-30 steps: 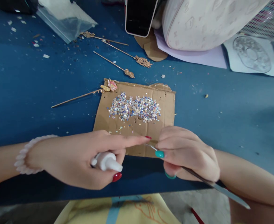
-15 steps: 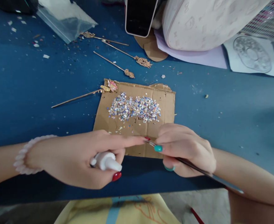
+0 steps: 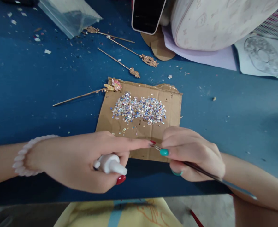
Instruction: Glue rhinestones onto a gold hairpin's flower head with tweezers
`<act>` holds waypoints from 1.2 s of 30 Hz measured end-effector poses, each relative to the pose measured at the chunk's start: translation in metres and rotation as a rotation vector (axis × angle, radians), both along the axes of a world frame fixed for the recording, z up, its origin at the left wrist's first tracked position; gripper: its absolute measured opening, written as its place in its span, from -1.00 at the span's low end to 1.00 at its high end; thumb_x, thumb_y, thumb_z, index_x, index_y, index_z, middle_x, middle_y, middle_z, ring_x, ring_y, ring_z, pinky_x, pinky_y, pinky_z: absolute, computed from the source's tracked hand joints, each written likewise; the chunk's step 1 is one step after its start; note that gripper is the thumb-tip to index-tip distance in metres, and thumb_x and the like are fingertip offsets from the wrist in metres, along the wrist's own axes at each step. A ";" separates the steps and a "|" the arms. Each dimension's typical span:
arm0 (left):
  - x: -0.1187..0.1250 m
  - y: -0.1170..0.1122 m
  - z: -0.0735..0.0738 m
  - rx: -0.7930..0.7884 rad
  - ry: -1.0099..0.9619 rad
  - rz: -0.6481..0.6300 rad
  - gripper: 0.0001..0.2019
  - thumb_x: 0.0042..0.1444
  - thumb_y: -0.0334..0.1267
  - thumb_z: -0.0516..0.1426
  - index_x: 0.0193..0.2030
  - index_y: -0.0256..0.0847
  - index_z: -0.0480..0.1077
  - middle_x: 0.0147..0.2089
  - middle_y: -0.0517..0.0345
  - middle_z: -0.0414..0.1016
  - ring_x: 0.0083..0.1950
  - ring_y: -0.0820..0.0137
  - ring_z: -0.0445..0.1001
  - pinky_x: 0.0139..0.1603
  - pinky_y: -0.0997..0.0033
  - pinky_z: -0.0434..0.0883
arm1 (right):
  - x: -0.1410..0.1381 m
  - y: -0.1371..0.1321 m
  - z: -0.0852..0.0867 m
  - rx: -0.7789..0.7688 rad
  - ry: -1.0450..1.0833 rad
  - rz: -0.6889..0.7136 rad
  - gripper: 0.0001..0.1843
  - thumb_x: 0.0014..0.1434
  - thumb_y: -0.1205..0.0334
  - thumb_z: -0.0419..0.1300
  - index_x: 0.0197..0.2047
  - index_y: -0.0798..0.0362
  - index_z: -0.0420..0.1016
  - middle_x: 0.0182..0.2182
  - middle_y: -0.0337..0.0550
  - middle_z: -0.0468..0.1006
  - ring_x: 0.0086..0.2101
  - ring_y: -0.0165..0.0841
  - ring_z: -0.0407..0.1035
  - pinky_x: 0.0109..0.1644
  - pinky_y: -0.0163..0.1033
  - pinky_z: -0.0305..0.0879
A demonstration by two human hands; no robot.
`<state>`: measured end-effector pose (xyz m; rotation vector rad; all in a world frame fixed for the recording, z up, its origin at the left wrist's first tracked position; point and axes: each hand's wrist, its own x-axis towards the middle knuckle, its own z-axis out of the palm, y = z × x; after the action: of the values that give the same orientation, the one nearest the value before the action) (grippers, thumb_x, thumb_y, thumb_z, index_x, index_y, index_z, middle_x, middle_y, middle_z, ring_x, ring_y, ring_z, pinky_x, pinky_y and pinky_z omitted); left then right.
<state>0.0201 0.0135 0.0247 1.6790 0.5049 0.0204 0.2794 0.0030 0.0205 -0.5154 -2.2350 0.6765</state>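
My left hand (image 3: 82, 160) is closed around a small white bottle with a pointed nozzle (image 3: 112, 164), its index finger stretched out to the right. In my right hand (image 3: 195, 154), pinched near its silver tip, is a slim dark-handled tool (image 3: 208, 173); I cannot tell exactly what kind. That tip touches or nearly touches the left index fingertip. Both hands are over the near edge of a cardboard piece (image 3: 172, 123), which bears a heap of tiny shiny chips (image 3: 141, 108). A hairpin with a pink flower (image 3: 116, 84) rests on its upper left corner.
Several gold hairpins (image 3: 134, 72) lie beyond the cardboard. Farther back are a clear plastic bag (image 3: 70, 19), a phone (image 3: 148, 15), a pale pouch (image 3: 207, 25) and a printed sheet (image 3: 264, 58). Loose bits are scattered over the blue table (image 3: 224, 132).
The view has shifted slightly, so the table things appear a little to the right and higher. Both hands keep their grips, with the tool tip still at the left index fingertip.
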 end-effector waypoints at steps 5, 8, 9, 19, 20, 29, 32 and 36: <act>0.000 0.001 -0.001 0.035 0.005 -0.013 -0.30 0.17 -0.38 0.07 0.45 -0.04 -0.03 -0.36 0.31 0.47 -0.43 0.53 0.39 -0.43 0.59 0.33 | 0.000 0.000 0.000 0.037 -0.014 0.040 -0.85 0.37 0.31 0.03 -0.24 0.15 0.36 -0.43 -0.09 0.55 -0.37 -0.40 0.47 -0.25 -0.25 0.50; 0.000 0.000 -0.001 0.058 0.019 -0.013 -0.30 0.16 -0.38 0.08 0.44 -0.04 -0.01 -0.35 0.30 0.48 -0.42 0.52 0.40 -0.44 0.59 0.32 | -0.001 -0.001 0.000 0.017 0.005 0.026 -0.84 0.36 0.30 0.04 -0.26 0.14 0.36 -0.45 -0.10 0.54 -0.37 -0.40 0.48 -0.26 -0.26 0.51; 0.000 0.000 -0.001 0.061 0.018 -0.013 -0.30 0.16 -0.38 0.08 0.44 -0.04 0.00 -0.35 0.30 0.48 -0.42 0.52 0.40 -0.44 0.60 0.32 | -0.001 -0.001 0.000 0.006 0.010 0.006 -0.84 0.36 0.29 0.05 -0.27 0.14 0.36 -0.45 -0.11 0.54 -0.37 -0.41 0.47 -0.26 -0.26 0.51; 0.001 0.001 0.003 0.016 0.023 -0.026 -0.30 0.14 -0.40 0.07 0.43 -0.05 0.01 -0.37 0.33 0.47 -0.47 0.56 0.35 -0.46 0.63 0.31 | 0.001 -0.001 0.001 -0.019 0.025 0.000 -0.84 0.36 0.28 0.05 -0.27 0.13 0.36 -0.44 -0.13 0.54 -0.38 -0.43 0.48 -0.28 -0.31 0.51; 0.001 0.001 0.003 0.016 0.019 -0.021 -0.30 0.15 -0.40 0.08 0.43 -0.06 0.01 -0.37 0.33 0.47 -0.47 0.56 0.35 -0.46 0.62 0.31 | 0.001 -0.001 0.001 -0.022 0.013 0.006 -0.83 0.36 0.27 0.04 -0.26 0.13 0.37 -0.44 -0.12 0.54 -0.38 -0.42 0.48 -0.28 -0.29 0.51; 0.001 0.000 0.003 -0.039 0.024 -0.012 -0.30 0.15 -0.39 0.07 0.44 -0.08 0.00 -0.37 0.33 0.47 -0.47 0.57 0.34 -0.46 0.62 0.32 | -0.005 0.004 -0.007 0.116 0.041 0.111 -0.81 0.36 0.27 0.03 -0.28 0.18 0.34 -0.48 -0.01 0.53 -0.45 -0.35 0.43 -0.39 -0.20 0.42; 0.001 0.000 0.003 -0.051 0.017 -0.027 -0.30 0.16 -0.37 0.08 0.44 -0.08 -0.01 -0.36 0.32 0.47 -0.46 0.56 0.35 -0.45 0.63 0.33 | -0.006 0.003 -0.008 0.127 0.048 0.105 -0.80 0.36 0.26 0.04 -0.29 0.17 0.34 -0.49 -0.05 0.52 -0.46 -0.36 0.42 -0.40 -0.22 0.41; 0.001 0.000 0.003 -0.058 0.022 -0.025 -0.31 0.17 -0.37 0.07 0.44 -0.07 0.01 -0.36 0.31 0.46 -0.45 0.56 0.36 -0.45 0.64 0.33 | -0.007 0.000 -0.009 0.134 0.056 0.068 -0.78 0.37 0.24 0.04 -0.30 0.17 0.36 -0.49 -0.07 0.53 -0.45 -0.37 0.42 -0.37 -0.22 0.44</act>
<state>0.0209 0.0140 0.0274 1.6302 0.4966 -0.0303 0.2728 0.0030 0.0118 -0.3507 -2.2349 0.5638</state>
